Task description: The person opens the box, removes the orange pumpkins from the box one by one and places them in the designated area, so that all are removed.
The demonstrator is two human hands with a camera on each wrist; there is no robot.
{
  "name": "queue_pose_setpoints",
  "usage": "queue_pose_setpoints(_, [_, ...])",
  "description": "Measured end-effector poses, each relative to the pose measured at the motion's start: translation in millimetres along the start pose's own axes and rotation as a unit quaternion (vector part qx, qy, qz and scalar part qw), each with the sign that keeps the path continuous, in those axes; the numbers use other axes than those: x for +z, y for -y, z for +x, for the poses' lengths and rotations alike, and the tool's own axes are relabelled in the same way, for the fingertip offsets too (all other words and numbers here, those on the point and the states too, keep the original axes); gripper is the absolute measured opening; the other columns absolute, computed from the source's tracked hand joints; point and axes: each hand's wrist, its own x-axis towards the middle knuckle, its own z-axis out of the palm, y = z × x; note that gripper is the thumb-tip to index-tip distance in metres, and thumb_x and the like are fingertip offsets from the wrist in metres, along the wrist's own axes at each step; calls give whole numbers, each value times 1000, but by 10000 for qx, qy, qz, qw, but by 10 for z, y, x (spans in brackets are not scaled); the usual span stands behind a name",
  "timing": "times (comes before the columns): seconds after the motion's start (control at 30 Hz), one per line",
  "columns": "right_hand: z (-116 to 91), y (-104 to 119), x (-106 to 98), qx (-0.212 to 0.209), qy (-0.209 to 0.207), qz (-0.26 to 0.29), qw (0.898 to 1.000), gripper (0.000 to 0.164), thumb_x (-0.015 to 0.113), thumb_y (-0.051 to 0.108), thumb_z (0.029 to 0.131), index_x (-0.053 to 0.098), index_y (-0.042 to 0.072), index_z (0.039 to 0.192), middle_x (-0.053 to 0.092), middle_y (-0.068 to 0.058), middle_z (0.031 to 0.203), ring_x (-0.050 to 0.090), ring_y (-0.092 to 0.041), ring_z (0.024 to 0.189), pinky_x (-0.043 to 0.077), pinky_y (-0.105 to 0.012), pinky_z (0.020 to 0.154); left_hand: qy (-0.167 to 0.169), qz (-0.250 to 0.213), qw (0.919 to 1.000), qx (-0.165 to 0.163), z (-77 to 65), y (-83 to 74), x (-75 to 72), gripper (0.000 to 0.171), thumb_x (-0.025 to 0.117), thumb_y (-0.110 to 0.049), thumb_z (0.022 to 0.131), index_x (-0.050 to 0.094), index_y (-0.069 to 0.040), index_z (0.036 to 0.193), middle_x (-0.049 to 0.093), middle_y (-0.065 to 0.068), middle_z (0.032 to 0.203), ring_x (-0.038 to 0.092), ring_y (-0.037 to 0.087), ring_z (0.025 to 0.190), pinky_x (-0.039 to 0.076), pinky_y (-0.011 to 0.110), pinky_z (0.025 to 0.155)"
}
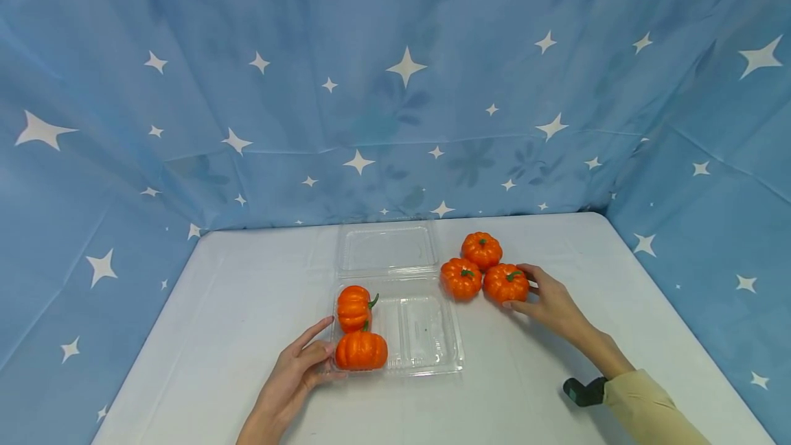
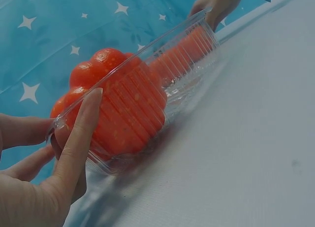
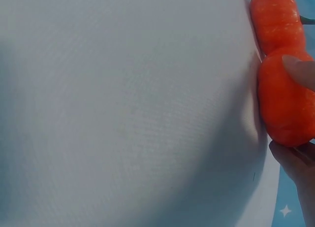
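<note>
A clear plastic clamshell container [image 1: 429,335] lies on the table with its lid [image 1: 388,247] folded back. Two small orange pumpkins with green stems, an upper one [image 1: 354,308] and a lower one [image 1: 362,351], sit in its left side. My left hand [image 1: 293,369] holds the container's left edge; the left wrist view shows the thumb [image 2: 82,121] against the outer wall. My right hand [image 1: 556,304] grips a third pumpkin [image 1: 505,283] on the table, thumb and fingers on either side of it. Two more pumpkins, a left one [image 1: 461,279] and a rear one [image 1: 482,250], touch or nearly touch it.
The white table [image 1: 247,294] is bordered at the back and sides by a blue curtain [image 1: 284,101] with white stars. A dark device [image 1: 583,392] is at my right wrist, beside the beige sleeve [image 1: 649,407].
</note>
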Motion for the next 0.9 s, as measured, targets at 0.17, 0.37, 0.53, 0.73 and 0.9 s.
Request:
queue_pose_setpoints(0.17, [-4, -7, 11, 2, -20, 22, 10000, 76, 86, 20, 85, 45, -9, 142, 53, -32, 141, 55, -48, 127, 54, -57, 99, 36, -18, 10000, 0, -4, -2, -5, 70, 55, -4, 103, 20, -1, 163, 59, -4, 84, 57, 9, 75, 62, 46, 90])
queue_pose_setpoints(0.37, [-9, -10, 18, -9, -44, 32, 10000, 77, 86, 20, 85, 44, -9, 143, 53, -32, 141, 55, -49, 128, 53, -56, 99, 76, -37, 10000, 23, -7, 0, -13, 70, 56, -4, 103, 19, -1, 163, 60, -5, 84, 57, 8, 75, 62, 45, 90])
queue_pose_setpoints(0.53, [-16, -10, 21, -16, -35, 22, 10000, 79, 85, 19, 85, 43, -10, 145, 52, -32, 143, 54, -48, 128, 53, -56, 99, 122, -42, 9999, 39, -8, -5, -21, 70, 55, -4, 103, 18, 0, 163, 61, -4, 87, 57, 8, 76, 63, 44, 89])
queue_pose_setpoints(0.73, [-20, 10, 6, 40, 17, -29, 10000, 84, 85, 24, 86, 40, -10, 148, 50, -33, 145, 56, -49, 126, 52, -59, 101, 105, -14, 9999, 28, -11, -12, -13, 71, 55, -4, 103, 18, 0, 163, 60, -4, 86, 57, 8, 75, 63, 44, 89])
queue_pose_setpoints(0.9, [-19, 39, -22, 54, 22, -33, 10000, 88, 86, 30, 85, 40, -8, 149, 49, -32, 146, 57, -49, 124, 52, -61, 102, 53, 19, 10000, 4, -11, -13, -2, 70, 55, -4, 103, 19, -1, 163, 59, -4, 85, 57, 8, 75, 63, 44, 89])
